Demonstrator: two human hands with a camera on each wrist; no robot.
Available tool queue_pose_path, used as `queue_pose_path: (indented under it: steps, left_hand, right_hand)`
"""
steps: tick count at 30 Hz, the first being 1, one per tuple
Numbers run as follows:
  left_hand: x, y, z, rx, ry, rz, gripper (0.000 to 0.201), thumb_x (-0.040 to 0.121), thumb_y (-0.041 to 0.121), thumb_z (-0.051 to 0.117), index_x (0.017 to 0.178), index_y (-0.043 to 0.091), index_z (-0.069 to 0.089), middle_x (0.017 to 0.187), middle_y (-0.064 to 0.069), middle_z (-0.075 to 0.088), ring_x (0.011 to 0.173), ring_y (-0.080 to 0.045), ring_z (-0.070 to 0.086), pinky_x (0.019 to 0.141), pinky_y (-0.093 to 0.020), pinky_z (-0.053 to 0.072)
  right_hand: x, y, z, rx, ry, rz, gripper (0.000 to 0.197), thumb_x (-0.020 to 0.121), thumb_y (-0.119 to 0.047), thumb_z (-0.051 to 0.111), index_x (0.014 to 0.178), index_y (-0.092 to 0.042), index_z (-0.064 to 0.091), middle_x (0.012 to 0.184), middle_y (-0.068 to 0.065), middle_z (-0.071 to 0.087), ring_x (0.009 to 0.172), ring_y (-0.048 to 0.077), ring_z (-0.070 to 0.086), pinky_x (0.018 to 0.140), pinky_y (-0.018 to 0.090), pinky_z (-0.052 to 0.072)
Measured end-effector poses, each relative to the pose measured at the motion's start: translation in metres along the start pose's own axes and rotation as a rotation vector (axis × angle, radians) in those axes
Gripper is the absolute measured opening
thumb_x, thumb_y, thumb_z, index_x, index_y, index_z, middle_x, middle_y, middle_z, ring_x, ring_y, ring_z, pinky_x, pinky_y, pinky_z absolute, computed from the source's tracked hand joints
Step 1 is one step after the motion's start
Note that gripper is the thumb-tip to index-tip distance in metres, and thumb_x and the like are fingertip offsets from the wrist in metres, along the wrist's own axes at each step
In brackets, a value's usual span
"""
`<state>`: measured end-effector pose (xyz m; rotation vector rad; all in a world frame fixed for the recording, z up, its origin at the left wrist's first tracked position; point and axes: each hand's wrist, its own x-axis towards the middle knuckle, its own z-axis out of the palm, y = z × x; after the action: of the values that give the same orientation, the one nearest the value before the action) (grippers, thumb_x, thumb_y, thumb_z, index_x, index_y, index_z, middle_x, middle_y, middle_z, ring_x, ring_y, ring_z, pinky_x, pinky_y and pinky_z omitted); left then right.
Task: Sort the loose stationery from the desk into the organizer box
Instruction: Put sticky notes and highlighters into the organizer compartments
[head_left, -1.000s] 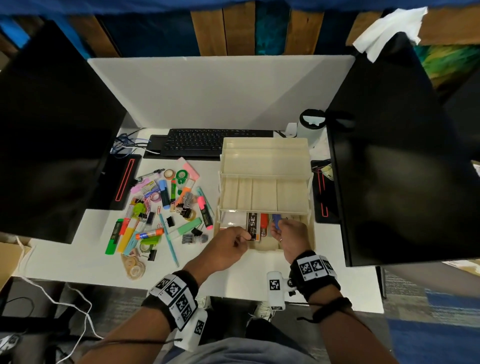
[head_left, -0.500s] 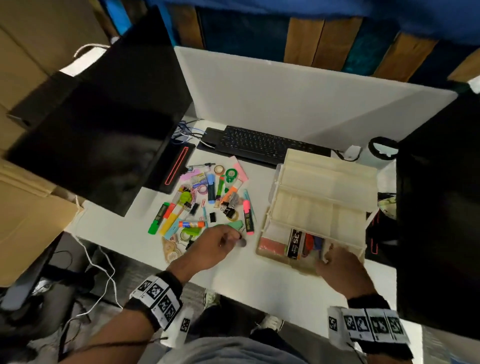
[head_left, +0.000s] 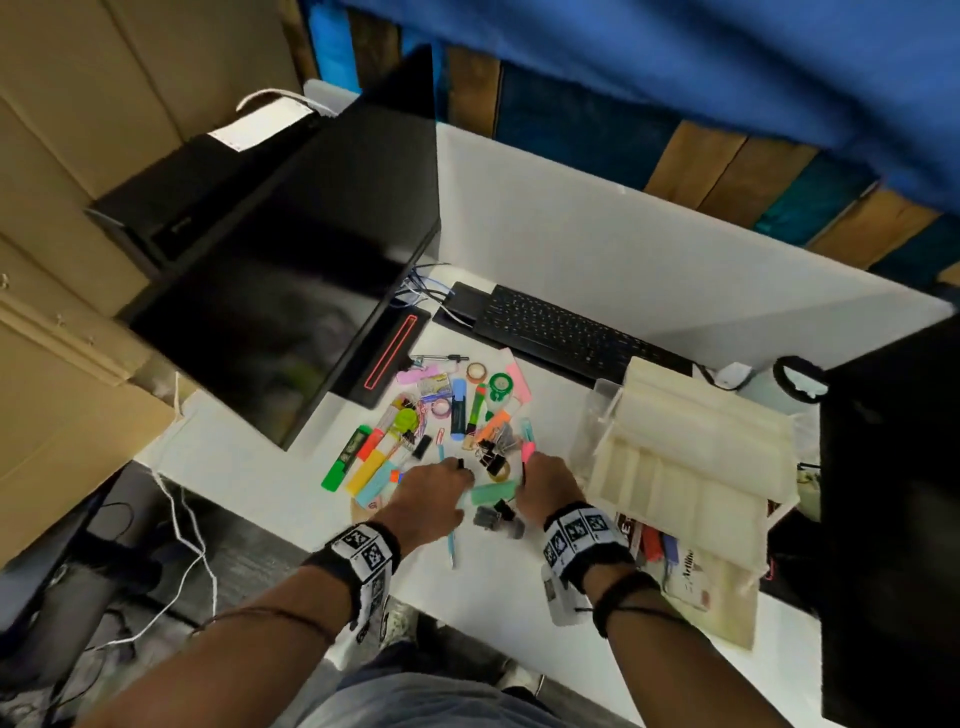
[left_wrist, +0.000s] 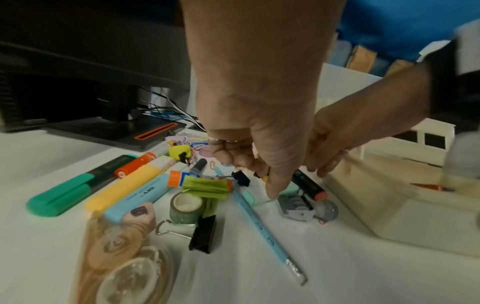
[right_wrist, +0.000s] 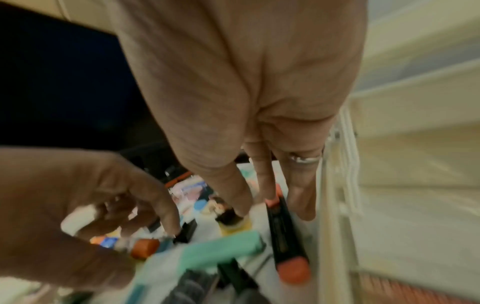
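Note:
Loose stationery lies in a pile on the white desk, left of the cream organizer box (head_left: 691, 457) (left_wrist: 389, 216) (right_wrist: 402, 185), whose tiers are folded open. My left hand (head_left: 441, 486) (left_wrist: 253, 176) (right_wrist: 103, 205) hovers over the pile with fingers curled; a fingertip touches a black binder clip (head_left: 460, 462) (left_wrist: 240, 178) (right_wrist: 185, 232) while the thumb points down, apart from it. My right hand (head_left: 545, 480) (left_wrist: 327, 160) (right_wrist: 255, 203) reaches down beside the box with straight fingers. Its index finger is at the pink end of a black highlighter (head_left: 527, 449) (left_wrist: 309, 185) (right_wrist: 283, 232). Neither hand holds anything.
A mint highlighter (head_left: 493, 491) (right_wrist: 221, 251), a light blue pen (head_left: 451, 545) (left_wrist: 265, 226) and a grey tape dispenser (left_wrist: 298, 207) lie under the hands. Dark monitors stand left (head_left: 291, 312) and right (head_left: 893, 493), a keyboard (head_left: 561, 332) behind. Markers lie in the box's bottom tray (head_left: 660, 545).
My right hand left the box's bottom tray and moved left to the pile. My left hand moved deeper into the pile. The head view swung left.

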<state>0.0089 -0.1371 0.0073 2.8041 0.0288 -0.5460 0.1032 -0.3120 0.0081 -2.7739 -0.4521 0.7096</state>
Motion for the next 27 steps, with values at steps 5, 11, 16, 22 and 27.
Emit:
queue_pose_path:
  steps: [5,11,16,22,27]
  left_hand:
    - [0.010,-0.009,-0.003,0.218,-0.079,0.057,0.041,0.090,0.037,0.066,0.124,0.015,0.061,0.121,-0.009,0.060,0.106,-0.032,0.065,0.084,-0.039,0.049]
    - [0.010,-0.009,0.001,0.282,-0.115,0.090,0.039,0.092,0.038,0.066,0.121,0.012,0.063,0.117,-0.009,0.062,0.100,-0.032,0.067,0.083,-0.039,0.051]
    - [0.006,-0.009,-0.005,0.257,-0.084,0.059,0.039,0.096,0.037,0.061,0.123,0.009,0.060,0.117,-0.010,0.061,0.103,-0.031,0.066,0.081,-0.037,0.049]
    - [0.005,-0.018,-0.016,0.015,0.040,0.014,0.038,0.091,0.047,0.058,0.108,0.014,0.067,0.108,-0.005,0.064,0.098,-0.027,0.067,0.080,-0.036,0.054]
    - [-0.007,-0.022,-0.029,-0.109,0.136,0.041,0.043,0.090,0.055,0.042,0.082,0.019,0.065,0.084,0.002,0.060,0.069,-0.016,0.058,0.057,-0.030,0.043]
  right_hand:
    - [0.014,-0.007,0.021,-0.100,-0.006,0.108,0.045,0.092,-0.012,0.055,0.136,-0.009,0.050,0.118,0.015,0.063,0.105,0.033,0.067,0.088,0.039,0.058]
    - [0.017,-0.012,0.025,-0.163,-0.007,0.128,0.040,0.094,-0.011,0.052,0.133,-0.008,0.048,0.118,0.013,0.065,0.104,0.026,0.066,0.084,0.032,0.057]
    - [0.010,-0.020,0.020,-0.116,-0.011,0.163,0.024,0.093,-0.010,0.055,0.117,-0.008,0.056,0.110,0.011,0.068,0.098,0.025,0.069,0.083,0.035,0.060]
    - [-0.017,-0.018,-0.011,0.275,0.019,0.194,0.030,0.072,-0.012,0.062,0.100,-0.017,0.055,0.092,0.003,0.067,0.079,0.021,0.070,0.062,0.033,0.061]
    - [-0.073,0.023,-0.058,0.517,0.168,0.093,0.025,0.081,-0.012,0.075,0.094,-0.024,0.058,0.081,-0.006,0.072,0.066,0.003,0.066,0.053,0.012,0.046]
